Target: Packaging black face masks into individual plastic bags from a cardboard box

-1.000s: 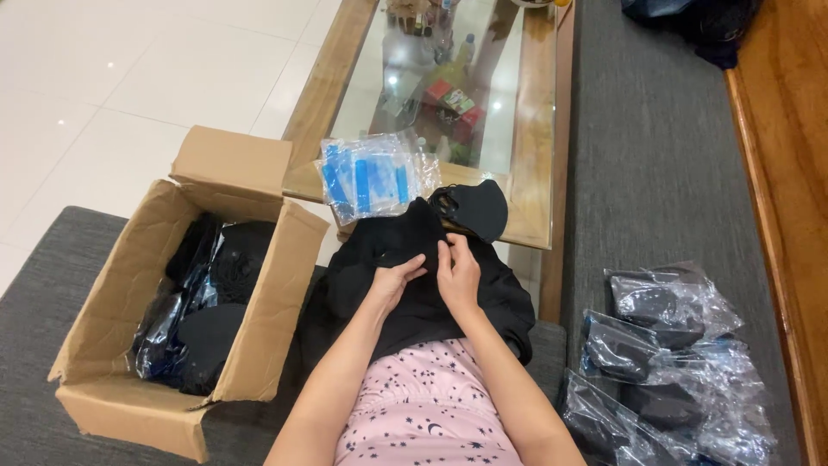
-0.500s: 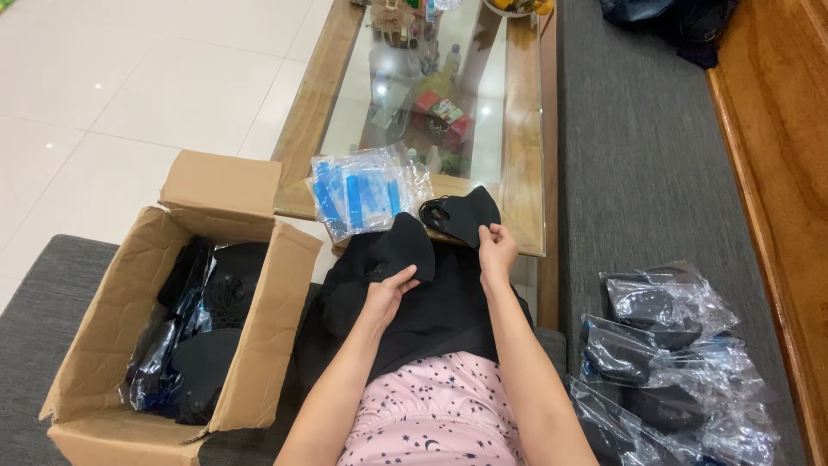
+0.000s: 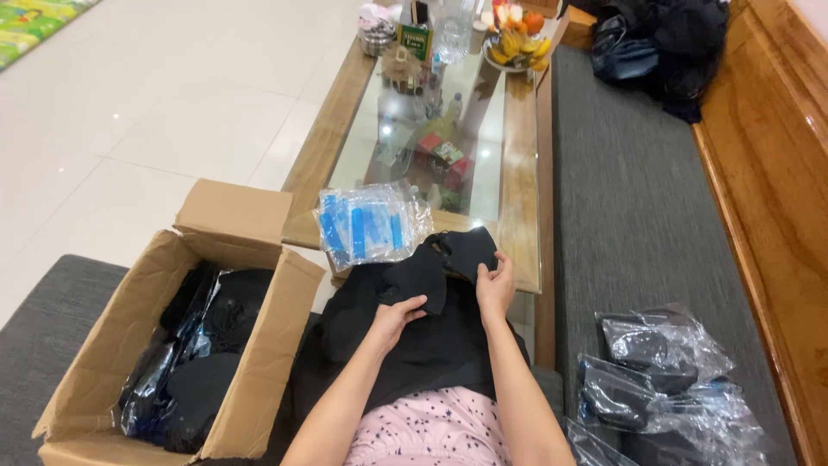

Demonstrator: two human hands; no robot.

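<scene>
left hand (image 3: pixel 398 316): fingers curled, pinching black cloth (image 3: pixel 414 345) | right hand (image 3: pixel 495 289): fingers closed gripping black mask (image 3: pixel 466 250)

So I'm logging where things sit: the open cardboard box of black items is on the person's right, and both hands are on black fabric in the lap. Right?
Not quite. The head view shows the cardboard box on the person's left, not the right. The rest holds: the left hand and right hand are both on the black fabric in the lap.
</scene>
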